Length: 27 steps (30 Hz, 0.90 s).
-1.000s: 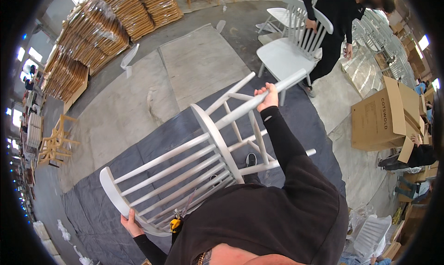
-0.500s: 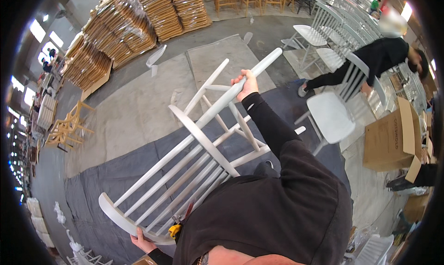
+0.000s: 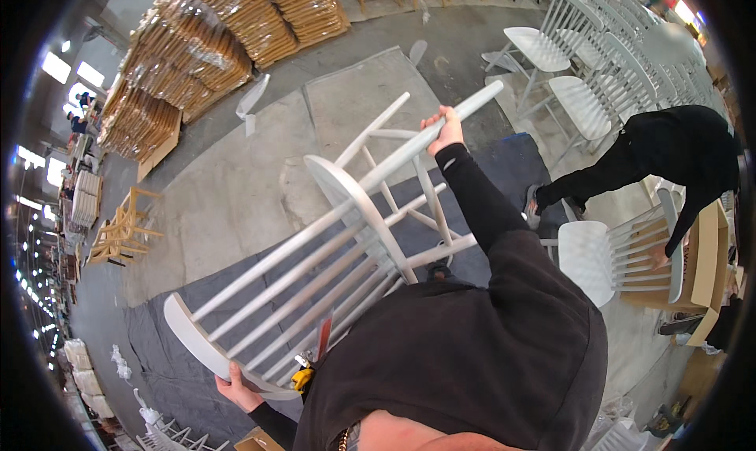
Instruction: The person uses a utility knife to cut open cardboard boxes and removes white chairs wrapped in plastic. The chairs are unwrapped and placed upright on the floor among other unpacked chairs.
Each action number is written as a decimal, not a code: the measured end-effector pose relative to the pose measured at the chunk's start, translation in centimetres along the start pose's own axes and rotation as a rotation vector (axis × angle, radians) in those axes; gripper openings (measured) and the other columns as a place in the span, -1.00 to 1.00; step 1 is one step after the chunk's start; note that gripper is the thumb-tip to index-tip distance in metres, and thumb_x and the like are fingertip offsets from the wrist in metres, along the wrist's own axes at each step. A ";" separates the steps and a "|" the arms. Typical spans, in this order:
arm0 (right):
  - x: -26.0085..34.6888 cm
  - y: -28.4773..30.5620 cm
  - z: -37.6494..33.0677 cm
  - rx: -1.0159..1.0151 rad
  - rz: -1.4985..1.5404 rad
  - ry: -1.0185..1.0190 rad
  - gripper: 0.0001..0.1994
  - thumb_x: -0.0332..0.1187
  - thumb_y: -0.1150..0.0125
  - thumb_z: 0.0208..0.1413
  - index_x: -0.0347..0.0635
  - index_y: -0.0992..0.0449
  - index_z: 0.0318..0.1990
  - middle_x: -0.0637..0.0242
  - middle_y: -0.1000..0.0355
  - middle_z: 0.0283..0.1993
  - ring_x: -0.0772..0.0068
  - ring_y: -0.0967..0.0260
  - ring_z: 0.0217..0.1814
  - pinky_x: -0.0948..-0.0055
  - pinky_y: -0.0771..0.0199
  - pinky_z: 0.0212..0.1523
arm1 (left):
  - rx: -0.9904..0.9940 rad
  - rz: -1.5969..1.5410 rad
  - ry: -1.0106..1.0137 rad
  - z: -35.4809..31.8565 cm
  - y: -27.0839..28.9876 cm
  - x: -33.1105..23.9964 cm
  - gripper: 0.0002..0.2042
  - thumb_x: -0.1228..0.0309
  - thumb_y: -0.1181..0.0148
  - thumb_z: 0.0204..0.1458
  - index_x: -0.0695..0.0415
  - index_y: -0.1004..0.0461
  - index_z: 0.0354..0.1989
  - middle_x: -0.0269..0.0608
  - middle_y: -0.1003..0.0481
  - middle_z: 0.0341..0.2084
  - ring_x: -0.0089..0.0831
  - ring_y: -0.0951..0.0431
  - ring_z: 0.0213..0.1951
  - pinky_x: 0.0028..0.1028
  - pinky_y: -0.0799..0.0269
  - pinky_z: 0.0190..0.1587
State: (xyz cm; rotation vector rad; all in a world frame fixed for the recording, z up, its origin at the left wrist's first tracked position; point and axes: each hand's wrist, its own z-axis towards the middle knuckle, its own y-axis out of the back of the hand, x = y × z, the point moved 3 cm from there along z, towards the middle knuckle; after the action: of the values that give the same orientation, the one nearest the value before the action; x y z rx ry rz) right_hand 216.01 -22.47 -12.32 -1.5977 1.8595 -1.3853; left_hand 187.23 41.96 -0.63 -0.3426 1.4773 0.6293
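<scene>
A pale grey spindle-back chair is held tilted in front of my body, its legs pointing to the upper right. My right hand is wrapped round one of its legs, a little below the leg's free end. At the lower left, my left hand grips the curved top rail of the backrest, with part of the fingers hidden behind it. A yellow tool and a red-handled tool show at my waist, beside the spindles.
A co-worker in black bends at the right, a hand on another grey chair. Behind that chair stands an open cardboard box. Rows of grey chairs fill the upper right. Wrapped wooden stacks stand at the upper left. Dark sheeting covers the floor.
The chair in my hands has shifted slightly to the right at its leg end, both hands keeping their hold. The co-worker and the chair beside them have moved right, toward the cardboard box.
</scene>
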 end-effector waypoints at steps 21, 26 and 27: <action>17.5 -7.8 40.1 -0.240 -0.285 0.017 -0.79 -0.47 -0.10 0.02 -0.20 -0.27 -0.18 0.21 -0.23 -0.18 0.19 -0.25 -0.17 0.14 -0.37 -0.01 | 0.462 -0.077 0.167 19.9 -47.8 0.0 -0.55 0.40 -0.35 -0.01 0.30 -0.35 0.02 -0.23 -0.48 -0.18 -0.47 -0.47 -0.16 -0.46 -0.35 -0.02; 18.0 -8.2 47.8 -0.332 -0.232 -0.051 -0.82 -0.46 -0.10 -0.02 -0.21 -0.28 -0.26 0.24 -0.21 -0.24 0.21 -0.23 -0.23 0.17 -0.35 -0.10 | 0.442 -0.017 0.144 22.5 -57.9 -2.6 -0.58 0.44 -0.39 -0.07 0.26 -0.40 -0.04 -0.29 -0.49 -0.21 -0.53 -0.46 -0.19 -0.51 -0.33 -0.04; 17.9 -8.3 49.6 -0.340 -0.241 -0.053 -0.82 -0.46 -0.10 -0.02 -0.21 -0.27 -0.26 0.24 -0.21 -0.23 0.21 -0.23 -0.23 0.17 -0.35 -0.10 | 0.438 -0.013 0.146 22.5 -59.5 -2.9 -0.58 0.45 -0.39 -0.07 0.26 -0.40 -0.04 -0.29 -0.49 -0.21 -0.53 -0.46 -0.19 -0.52 -0.33 -0.05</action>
State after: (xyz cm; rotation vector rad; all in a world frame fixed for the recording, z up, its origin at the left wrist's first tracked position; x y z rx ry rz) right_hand 252.47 -59.87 -23.24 -2.0605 2.0060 -1.1443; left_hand 240.29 7.02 -5.48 -0.0576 1.7034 0.2602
